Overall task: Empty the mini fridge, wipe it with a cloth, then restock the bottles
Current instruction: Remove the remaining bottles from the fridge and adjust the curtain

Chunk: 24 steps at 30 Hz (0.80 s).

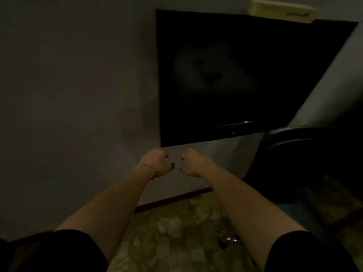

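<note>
Dim room, seen from above and behind two outstretched arms.

Grey wall (68,85) filling the left half and running behind everything else. Mounted on it, a black screen (225,75), switched off, tilted in the wide-angle view, with a faint blurred reflection near its middle. Below, a pale floor (176,228) with a flower pattern, meeting the wall at a dark red baseboard (172,199). At right, a black chair (306,154), its curved armrest just beside the screen's lower right corner.

Bare forearms reaching forward from black sleeves (68,250) at the bottom corners. Left hand (159,161) and right hand (191,163) held side by side just under the screen's lower left corner, near each other but apart, in front of the wall. Both loosely curled, fingers bent inward and thumbs apart from them, not clenched, gripping nothing. Dark nail polish on the fingertips (172,165).

Beige box (280,9) high on the wall, touching the screen's top edge in this view; too blurred to identify. Thin beaded bracelet (149,167) around the left wrist. Small shiny metal thing (229,240) on the floor between the arms; cannot tell what.

Fridge, bottles and cloth out of frame.
</note>
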### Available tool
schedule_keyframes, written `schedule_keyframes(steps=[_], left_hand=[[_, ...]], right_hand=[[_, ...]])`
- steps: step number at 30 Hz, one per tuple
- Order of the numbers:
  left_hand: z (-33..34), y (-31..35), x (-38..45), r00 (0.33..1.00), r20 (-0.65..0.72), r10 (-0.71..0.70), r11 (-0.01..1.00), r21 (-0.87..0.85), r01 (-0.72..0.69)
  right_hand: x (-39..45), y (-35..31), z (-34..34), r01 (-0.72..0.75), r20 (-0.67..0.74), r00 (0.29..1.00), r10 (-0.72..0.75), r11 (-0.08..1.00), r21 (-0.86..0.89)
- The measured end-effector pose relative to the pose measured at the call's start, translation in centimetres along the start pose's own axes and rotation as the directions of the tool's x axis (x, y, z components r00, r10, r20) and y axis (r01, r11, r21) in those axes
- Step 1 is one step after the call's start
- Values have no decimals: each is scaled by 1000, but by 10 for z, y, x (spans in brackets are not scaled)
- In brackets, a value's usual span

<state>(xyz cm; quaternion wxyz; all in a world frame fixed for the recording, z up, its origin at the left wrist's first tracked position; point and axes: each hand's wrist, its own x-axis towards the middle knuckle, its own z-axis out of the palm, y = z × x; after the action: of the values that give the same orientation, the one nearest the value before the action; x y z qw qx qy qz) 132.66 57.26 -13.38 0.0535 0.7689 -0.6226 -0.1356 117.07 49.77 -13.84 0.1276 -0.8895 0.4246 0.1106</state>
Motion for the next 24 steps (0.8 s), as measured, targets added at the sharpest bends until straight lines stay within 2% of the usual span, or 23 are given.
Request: schedule_keyframes(steps=[4, 7, 11, 17, 20, 24], left_hand=[[2, 122, 16, 983, -58, 173, 985, 31, -172], [19, 233, 22, 951, -81, 297, 954, 54, -294], [67, 395, 10, 878, -7, 478, 878, 36, -477], [161, 627, -34, 719, 116, 686, 726, -32, -687], [199, 716, -60, 613, 172, 771, 628, -49, -777], [240, 818, -74, 505, 252, 826, 533, -55, -844]], right_hand=[[-80, 111, -23, -145, -93, 985, 147, 989, 35], [-161, 201, -29, -252, -179, 946, 269, 961, 113], [-279, 318, -12, -405, -169, 883, 438, 893, 197], [-446, 468, 36, -639, -133, 713, 688, 716, 280], [-516, 531, 61, -735, -65, 604, 794, 587, 339], [-584, 608, 91, -816, 11, 473, 881, 433, 382]])
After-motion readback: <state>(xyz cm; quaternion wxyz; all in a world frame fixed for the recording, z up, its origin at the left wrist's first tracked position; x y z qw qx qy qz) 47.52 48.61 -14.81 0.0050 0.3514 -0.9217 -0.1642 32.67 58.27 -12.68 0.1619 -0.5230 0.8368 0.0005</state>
